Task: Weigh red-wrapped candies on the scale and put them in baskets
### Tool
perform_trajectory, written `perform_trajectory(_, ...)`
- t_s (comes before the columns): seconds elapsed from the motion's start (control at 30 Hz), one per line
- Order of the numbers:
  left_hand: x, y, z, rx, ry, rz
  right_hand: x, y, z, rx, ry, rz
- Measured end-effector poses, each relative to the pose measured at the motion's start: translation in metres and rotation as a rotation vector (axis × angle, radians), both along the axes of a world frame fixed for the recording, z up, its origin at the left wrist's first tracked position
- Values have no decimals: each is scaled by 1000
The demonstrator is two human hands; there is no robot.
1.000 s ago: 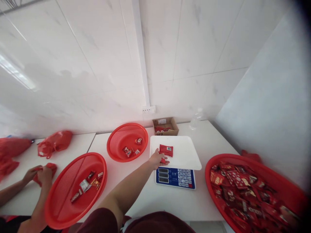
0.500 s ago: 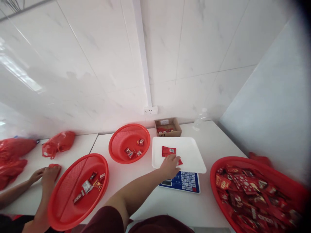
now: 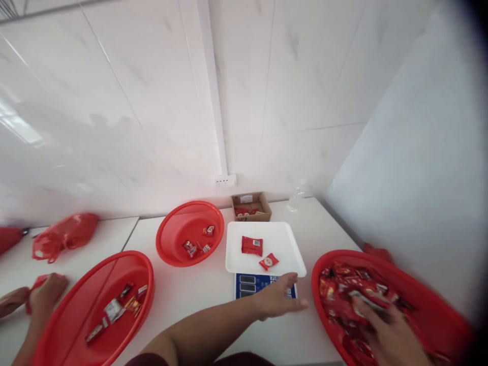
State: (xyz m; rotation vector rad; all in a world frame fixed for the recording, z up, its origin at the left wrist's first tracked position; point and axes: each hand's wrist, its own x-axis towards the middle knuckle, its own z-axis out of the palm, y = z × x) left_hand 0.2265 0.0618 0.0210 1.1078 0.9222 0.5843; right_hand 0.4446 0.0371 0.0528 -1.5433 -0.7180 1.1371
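Observation:
My left hand (image 3: 280,299) is over the front of a blue-keyed digital scale (image 3: 247,285), thumb and fingers apart, holding nothing. On the scale's white tray (image 3: 236,262) lie a larger red packet (image 3: 252,246) and a smaller red wrapped sweet (image 3: 269,261). My right hand (image 3: 396,330) reaches into a big red basket (image 3: 444,310) at the right, among many red snack packets (image 3: 345,300). It is smeared by motion. A packet with a pale strip shows by its fingertips, but I cannot tell whether they grip it.
Two red baskets, one near (image 3: 57,325) and one farther back (image 3: 168,229), hold a few packets. A cardboard box (image 3: 261,217) and a clear bottle (image 3: 296,195) stand by the wall. At left, another person's hands (image 3: 48,292) touch something red near a red bag (image 3: 70,234).
My left hand has let go of the small sweet on the tray and drawn back toward the right and front. My right hand has come into view in the right basket. The view has shifted right.

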Motion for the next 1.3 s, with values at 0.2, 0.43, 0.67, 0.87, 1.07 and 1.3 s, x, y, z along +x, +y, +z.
perform_trajectory(0.2,-8,-3,8,-274,-353,68,-67,18,17,-24,359,177)
perform_trajectory(0.43,-25,-5,16,-366,-389,188,-80,18,15,-55,394,242)
perform_trajectory(0.67,-26,-4,21,-337,-418,346,-85,28,10,-27,343,252)
perform_trajectory(0.87,-45,3,0,-336,-213,542,-78,39,-12,-52,385,147)
perform_trajectory(1.07,-75,27,-30,-105,157,641,-84,61,-38,-149,379,118)
perform_trajectory(1.3,-89,30,-28,322,479,601,-112,100,-42,-105,286,163)
